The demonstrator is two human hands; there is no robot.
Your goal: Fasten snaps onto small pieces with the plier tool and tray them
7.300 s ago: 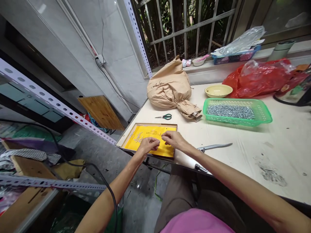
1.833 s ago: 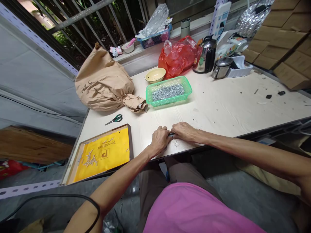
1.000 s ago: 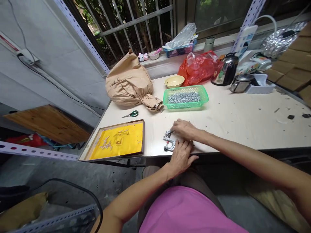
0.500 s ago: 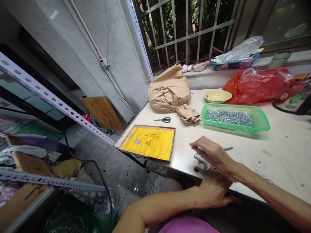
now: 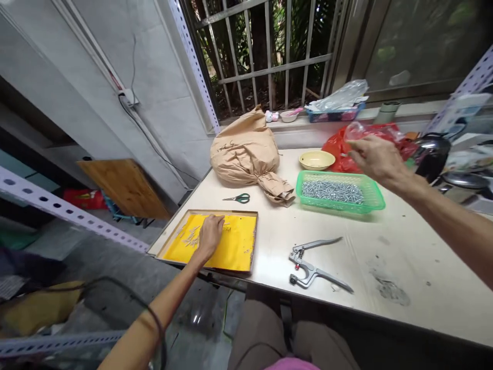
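Observation:
My left hand (image 5: 210, 235) is over a shallow cardboard tray (image 5: 253, 241) lined with a yellow sheet (image 5: 233, 252). Its fingers are drawn together near the small pale pieces (image 5: 191, 236) scattered there; whatever they pinch is hidden. In the air beyond the green basket (image 5: 374, 201), my right hand (image 5: 379, 158) has its fingers pressed together, and I cannot make out anything in them. Many small metal pieces (image 5: 331, 191) fill part of the basket. Grey hand pliers (image 5: 314, 270) with a spring and spread handles lie on the table, touched by neither hand.
Scissors (image 5: 239, 198) with dark green handles lie behind the tray. A crumpled brown paper bag (image 5: 246, 154), a yellow bowl (image 5: 316, 160) and a red plastic bag (image 5: 339, 146) stand along the back of the table (image 5: 269, 257). Dark kettle (image 5: 433, 154) at right.
My hands have parted: the left went from the table's front edge to the tray, the right rose up and to the right. The pliers now lie uncovered. My view has shifted right.

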